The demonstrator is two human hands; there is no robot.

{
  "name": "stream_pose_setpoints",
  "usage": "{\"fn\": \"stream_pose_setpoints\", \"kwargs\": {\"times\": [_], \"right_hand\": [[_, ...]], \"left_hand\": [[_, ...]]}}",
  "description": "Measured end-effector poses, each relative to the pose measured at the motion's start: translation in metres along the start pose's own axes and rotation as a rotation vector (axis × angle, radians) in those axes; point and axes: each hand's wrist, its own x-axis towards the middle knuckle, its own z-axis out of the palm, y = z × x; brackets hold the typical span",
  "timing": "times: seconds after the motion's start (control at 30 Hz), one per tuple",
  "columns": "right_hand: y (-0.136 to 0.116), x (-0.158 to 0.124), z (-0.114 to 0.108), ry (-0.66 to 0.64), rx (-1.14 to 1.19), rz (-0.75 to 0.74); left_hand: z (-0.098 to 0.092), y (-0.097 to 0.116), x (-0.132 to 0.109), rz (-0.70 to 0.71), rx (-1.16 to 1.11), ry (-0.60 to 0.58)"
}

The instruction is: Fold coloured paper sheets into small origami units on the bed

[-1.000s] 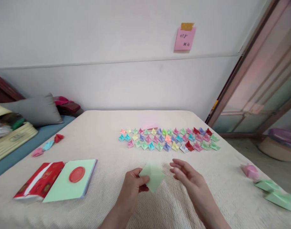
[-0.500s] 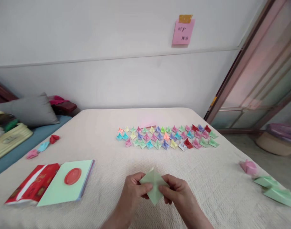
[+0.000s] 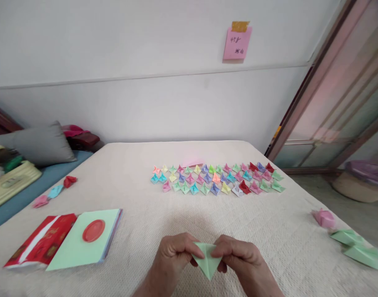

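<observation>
A small pale green folded paper [image 3: 208, 264] is held up near the bottom middle, its lower part a triangle pointing down with a crease along its centre. My left hand [image 3: 175, 255] pinches its left corner between thumb and fingers. On the opposite corner, my right hand [image 3: 238, 258] grips it in the same way. The fingers behind the paper are partly hidden. Beyond the hands, several small folded paper boats [image 3: 204, 188] in many colours stand in rows on the cream cloth [image 3: 139, 231].
At left lie a red packet [image 3: 42, 241] and a stack of green paper [image 3: 74, 253] with a red round lid [image 3: 93, 230] on it. Folded papers [image 3: 55, 191] rest along the left edge. A pink folded paper [image 3: 324, 218] and green ones [image 3: 362, 253] sit at right.
The green paper has gone from a diamond to a downward triangle, its top part no longer showing. Both hands have moved slightly lower and to the right with it.
</observation>
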Motion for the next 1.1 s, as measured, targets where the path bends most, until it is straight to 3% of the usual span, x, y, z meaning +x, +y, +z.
{"fn": "stream_pose_setpoints", "kwargs": {"times": [0.3,0.47,0.63,0.8,0.97,1.1], "right_hand": [[-0.010,0.000,-0.003,-0.093,-0.233,-0.098],[-0.017,-0.002,-0.001,-0.113,-0.392,-0.181],[-0.023,-0.004,-0.003,-0.154,-0.443,-0.138],[-0.025,-0.008,-0.011,-0.054,-0.281,-0.058],[-0.026,-0.007,-0.006,-0.031,-0.497,0.033],[-0.024,-0.005,0.000,-0.036,-0.554,-0.012]], "left_hand": [[-0.004,0.007,-0.002,0.103,0.194,-0.090],[-0.001,0.003,-0.001,0.120,0.246,-0.063],[-0.001,0.000,0.000,0.199,0.282,-0.039],[-0.001,0.009,-0.003,0.328,0.399,-0.053],[0.002,0.014,-0.003,0.434,0.504,-0.135],[0.003,0.014,-0.003,0.474,0.544,-0.138]]}}
